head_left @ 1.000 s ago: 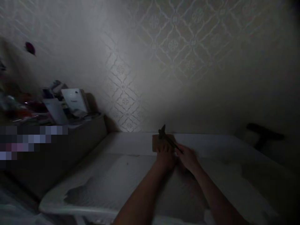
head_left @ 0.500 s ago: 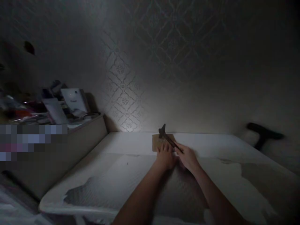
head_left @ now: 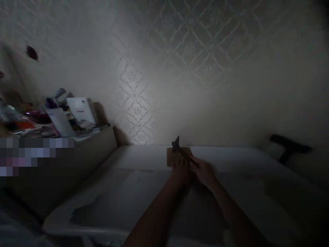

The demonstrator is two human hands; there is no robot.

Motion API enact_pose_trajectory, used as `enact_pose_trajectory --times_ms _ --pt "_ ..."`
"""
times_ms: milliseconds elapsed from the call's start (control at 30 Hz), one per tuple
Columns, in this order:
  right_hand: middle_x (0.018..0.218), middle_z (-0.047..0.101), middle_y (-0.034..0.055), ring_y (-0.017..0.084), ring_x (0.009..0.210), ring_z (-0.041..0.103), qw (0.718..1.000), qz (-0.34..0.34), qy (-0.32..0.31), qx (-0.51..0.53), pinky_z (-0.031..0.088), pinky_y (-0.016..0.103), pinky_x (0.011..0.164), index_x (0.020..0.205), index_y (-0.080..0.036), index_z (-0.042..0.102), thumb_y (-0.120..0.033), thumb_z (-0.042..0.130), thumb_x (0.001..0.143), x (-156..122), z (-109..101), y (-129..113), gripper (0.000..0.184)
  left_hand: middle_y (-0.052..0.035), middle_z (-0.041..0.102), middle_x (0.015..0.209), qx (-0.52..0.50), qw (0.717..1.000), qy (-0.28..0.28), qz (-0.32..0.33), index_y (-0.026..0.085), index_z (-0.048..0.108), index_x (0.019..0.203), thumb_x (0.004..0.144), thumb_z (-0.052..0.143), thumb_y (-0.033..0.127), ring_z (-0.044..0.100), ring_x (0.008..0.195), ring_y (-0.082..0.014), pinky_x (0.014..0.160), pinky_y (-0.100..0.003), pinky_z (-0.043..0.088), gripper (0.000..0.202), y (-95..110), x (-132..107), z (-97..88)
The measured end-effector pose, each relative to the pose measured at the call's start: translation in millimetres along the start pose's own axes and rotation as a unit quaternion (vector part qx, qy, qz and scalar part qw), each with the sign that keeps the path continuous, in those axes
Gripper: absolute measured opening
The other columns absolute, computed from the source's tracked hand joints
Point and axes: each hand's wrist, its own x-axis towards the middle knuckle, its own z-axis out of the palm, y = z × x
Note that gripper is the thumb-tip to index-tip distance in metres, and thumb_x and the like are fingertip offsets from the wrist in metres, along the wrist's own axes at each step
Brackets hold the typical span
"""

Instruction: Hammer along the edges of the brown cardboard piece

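Note:
A small brown cardboard piece lies on the white table near the wallpapered wall. My left hand rests on its near edge, fingers pressed down on it. My right hand is closed round a dark tool with a thin shaft and a wider dark head; the head is raised over the cardboard. The room is dim and fine detail is lost.
To the left, a low cabinet carries boxes and a white card amid clutter. A dark T-shaped object stands at the right beyond the table. The patterned wall runs directly behind the table.
The tool's head has shifted slightly left and the light flickered darker, then brighter. Both hands stay at the cardboard.

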Motion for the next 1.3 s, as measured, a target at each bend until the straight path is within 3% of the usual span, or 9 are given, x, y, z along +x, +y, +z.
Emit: enact_pose_trajectory --times_ms 200,400,1300 --pt "0.119 0.066 0.0038 0.022 0.11 0.061 1.0 -0.005 0.009 0.029 0.046 0.037 0.095 0.122 -0.026 0.061 -0.026 0.047 0.086 1.4 4.5 5.4 0.039 -0.017 0.022 0.153 0.006 1.0 0.014 0.003 0.012 0.025 0.146 0.091 0.03 0.046 0.018 0.139 -0.0354 0.108 -0.061 0.019 0.065 1.3 -0.8 -0.7" --pt "0.12 0.066 0.0073 0.024 0.11 0.061 1.0 0.002 0.004 0.01 0.047 0.039 0.095 0.124 -0.021 0.06 -0.027 0.046 0.086 1.8 4.2 4.4 0.042 -0.0164 0.023 0.152 0.013 1.0 -0.004 0.001 0.014 0.023 0.147 0.091 0.032 0.045 0.017 0.139 -0.0357 0.108 -0.061 0.018 0.065 2.6 -2.1 -4.1" --pt "0.118 0.067 0.0057 0.023 0.107 0.062 1.0 0.011 0.018 0.017 0.048 0.038 0.093 0.121 -0.023 0.063 -0.028 0.046 0.084 -1.5 -1.2 4.9 0.04 -0.0144 0.02 0.154 -0.01 1.0 0.018 -0.006 0.015 0.021 0.148 0.09 0.031 0.05 0.017 0.14 -0.0347 0.108 -0.06 0.019 0.068 2.7 -1.7 -2.0"
